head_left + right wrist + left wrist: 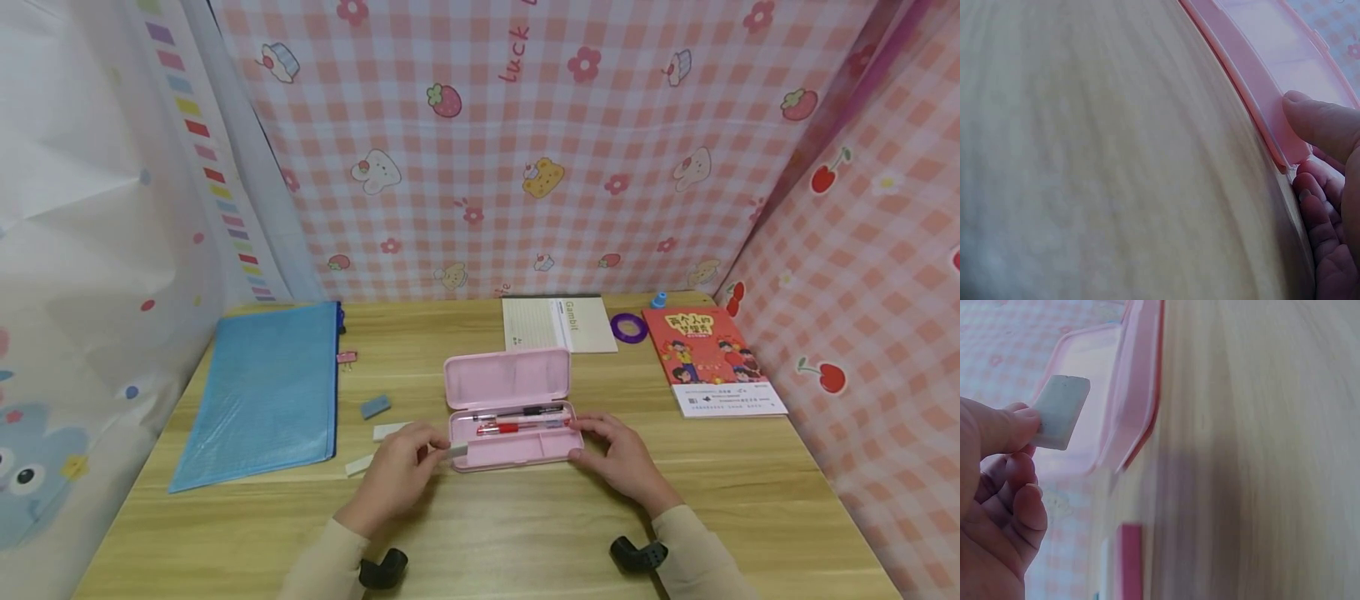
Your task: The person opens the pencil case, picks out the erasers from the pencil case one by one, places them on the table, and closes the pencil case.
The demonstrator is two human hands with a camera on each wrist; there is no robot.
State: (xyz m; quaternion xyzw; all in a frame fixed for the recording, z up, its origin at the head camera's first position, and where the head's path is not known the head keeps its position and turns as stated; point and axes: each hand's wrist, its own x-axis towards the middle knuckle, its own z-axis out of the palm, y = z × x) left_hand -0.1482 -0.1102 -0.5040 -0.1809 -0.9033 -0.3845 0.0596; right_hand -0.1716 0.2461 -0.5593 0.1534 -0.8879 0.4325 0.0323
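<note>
An opened pink pencil case (507, 382) lies on the table with its lid tipped back. Inside are a black-capped pen (542, 410) and a red-capped pen (508, 428). My left hand (397, 471) pinches a pale grey-white eraser (1063, 411) between thumb and fingers, held at the case's left end. My right hand (618, 458) holds the case's right end, the thumb at its near corner and the fingers along the side. Beside the left hand lie a blue-grey eraser (376, 407) and two whitish blocks (387, 431), partly hidden by that hand.
A blue zip folder (270, 392) covers the table's left side, with a pink binder clip (347, 357) near its edge. Behind the case lies a notebook (588, 325). A purple tape ring (628, 328), a small blue item (658, 300) and a red book (705, 358) are at right.
</note>
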